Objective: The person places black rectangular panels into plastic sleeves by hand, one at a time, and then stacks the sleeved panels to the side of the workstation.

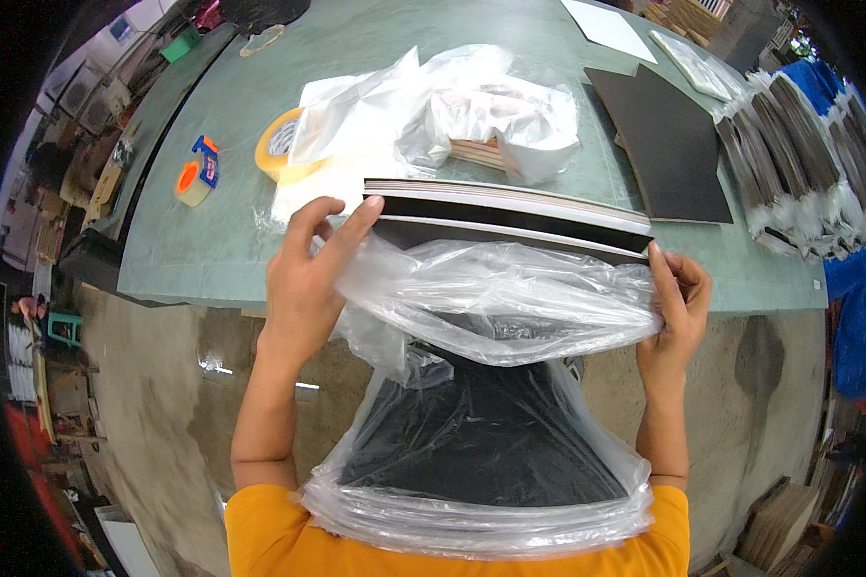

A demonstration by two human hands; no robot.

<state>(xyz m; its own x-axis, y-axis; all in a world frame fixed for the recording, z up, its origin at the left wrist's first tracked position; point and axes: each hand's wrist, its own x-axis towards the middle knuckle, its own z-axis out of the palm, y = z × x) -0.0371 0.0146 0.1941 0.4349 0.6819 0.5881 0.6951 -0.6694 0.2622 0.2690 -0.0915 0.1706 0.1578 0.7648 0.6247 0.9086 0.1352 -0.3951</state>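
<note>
In the head view, your left hand [303, 274] at nine o'clock and right hand [681, 303] at three each pinch, grip nearly closed, the boards [510, 221] at twelve o'clock of the bag [510, 288], so keep their edges flush.

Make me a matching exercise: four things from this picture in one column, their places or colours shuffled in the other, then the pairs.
Things
1. left hand
2. right hand
3. tape dispenser
4. white sheet

Places or colours
A. blue and orange
B. at the right end of the layered stack
C. on the far right part of the table
D. at the left end of the layered stack

Pairs: 1-D, 2-B, 3-A, 4-C
</note>
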